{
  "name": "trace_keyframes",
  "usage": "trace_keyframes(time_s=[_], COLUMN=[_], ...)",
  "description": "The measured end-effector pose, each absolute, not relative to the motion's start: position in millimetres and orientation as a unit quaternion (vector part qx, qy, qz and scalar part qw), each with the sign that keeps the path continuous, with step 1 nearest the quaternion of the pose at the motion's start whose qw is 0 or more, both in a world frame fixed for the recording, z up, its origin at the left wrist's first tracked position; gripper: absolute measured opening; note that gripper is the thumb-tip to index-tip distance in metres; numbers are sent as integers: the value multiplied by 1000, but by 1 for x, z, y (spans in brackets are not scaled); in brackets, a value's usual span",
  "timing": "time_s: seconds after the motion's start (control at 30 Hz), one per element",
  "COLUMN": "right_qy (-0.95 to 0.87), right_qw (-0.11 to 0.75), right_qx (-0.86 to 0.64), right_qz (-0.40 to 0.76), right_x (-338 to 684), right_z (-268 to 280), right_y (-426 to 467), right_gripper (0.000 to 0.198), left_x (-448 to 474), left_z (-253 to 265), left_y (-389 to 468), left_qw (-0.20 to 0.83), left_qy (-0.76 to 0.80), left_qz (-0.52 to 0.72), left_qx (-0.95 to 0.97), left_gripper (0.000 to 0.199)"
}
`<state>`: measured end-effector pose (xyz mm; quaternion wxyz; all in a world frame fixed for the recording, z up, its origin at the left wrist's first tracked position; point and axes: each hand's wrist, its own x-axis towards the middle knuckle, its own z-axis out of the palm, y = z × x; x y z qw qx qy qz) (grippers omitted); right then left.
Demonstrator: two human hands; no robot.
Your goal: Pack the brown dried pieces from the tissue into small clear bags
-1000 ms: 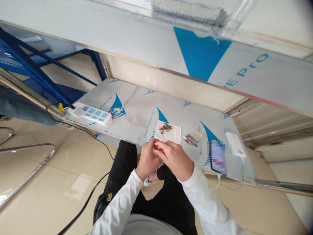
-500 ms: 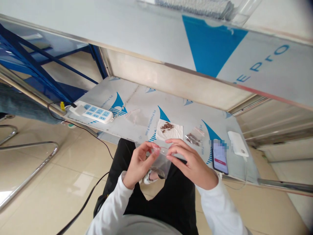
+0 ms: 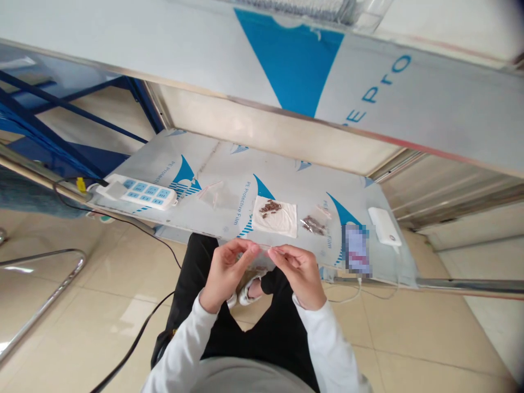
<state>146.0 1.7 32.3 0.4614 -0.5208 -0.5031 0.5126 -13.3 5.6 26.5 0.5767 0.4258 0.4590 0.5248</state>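
Between my two hands is a clear zip bag (image 3: 263, 257), pinched at its top edge and hanging over my lap just in front of the table edge. My left hand (image 3: 226, 273) has thumb and fingers closed on the left end of that edge. On the right end, my right hand (image 3: 299, 272) pinches it in the same way. Beyond them, a white cloth or tissue (image 3: 282, 222) lies on the film-covered table with small brown pieces (image 3: 270, 208) heaped on it. To its right lies another clear bag (image 3: 314, 224) holding similar brown pieces.
A flat clear bag (image 3: 210, 194) and a white power strip (image 3: 149, 194) lie to the left. A phone (image 3: 357, 252) and a white power bank (image 3: 383, 226), both with cables, are at the right. An upper shelf (image 3: 172, 65) overhangs the back.
My right hand has gone from spread fingers to a pinch on the bag's edge, moving closer to my left hand. The view has shifted slightly.
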Motion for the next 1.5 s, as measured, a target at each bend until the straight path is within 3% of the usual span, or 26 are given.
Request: trace_keyframes(time_s=[0.2, 0.4, 0.6, 0.83, 1.0, 1.13, 1.3, 1.5], right_qy=[-450, -473, -445, -436, -411, -404, -436, -440], right_qw=[487, 490, 501, 524, 522, 536, 530, 521], right_qx=[-515, -545, -521, -521, -515, -549, -558, -518], right_qz=[543, 488, 529, 513, 542, 498, 466, 517], right_x=[150, 151, 148, 148, 148, 147, 149, 145], right_z=[30, 29, 28, 21, 21, 20, 22, 23], right_y=[-1, -3, -4, -6, -9, -13, -16, -17], right_gripper=[22, 20, 23, 18, 23, 22, 21, 22], left_x=[-5, -2, 2, 6, 6, 8, 12, 10], left_z=[22, 29, 24, 22, 21, 20, 19, 17], left_y=[6, 10, 15, 13, 13, 9, 7, 6], left_qw=[517, 576, 540, 587, 542, 520, 568, 567], left_qy=[495, 460, 474, 447, 469, 485, 476, 463], left_qz=[543, 502, 498, 472, 477, 483, 471, 464], left_qx=[439, 452, 486, 483, 508, 511, 479, 499], left_gripper=[17, 20, 21, 21, 20, 19, 19, 18])
